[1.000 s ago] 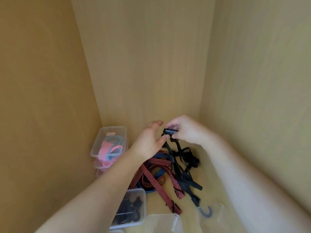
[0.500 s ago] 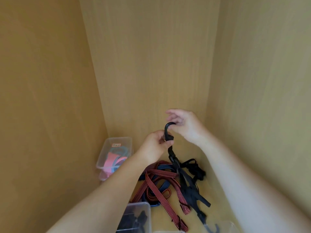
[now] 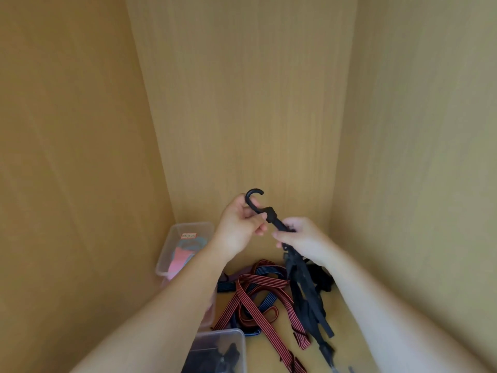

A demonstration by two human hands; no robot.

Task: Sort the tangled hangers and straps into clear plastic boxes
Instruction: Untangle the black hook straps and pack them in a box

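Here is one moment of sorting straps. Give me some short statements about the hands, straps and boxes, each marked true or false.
1. The left hand holds the black hook. True.
2. The right hand is empty. False: it grips the black strap below the hook.
3. The red-striped straps lie inside a box. False: they lie loose, outside the boxes.
4. The clear box by the left wall holds pink items. True.

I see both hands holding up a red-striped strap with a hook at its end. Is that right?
Not quite. The head view shows the left hand and right hand holding up a black strap with a hook at its end; the red-striped straps lie loose below.
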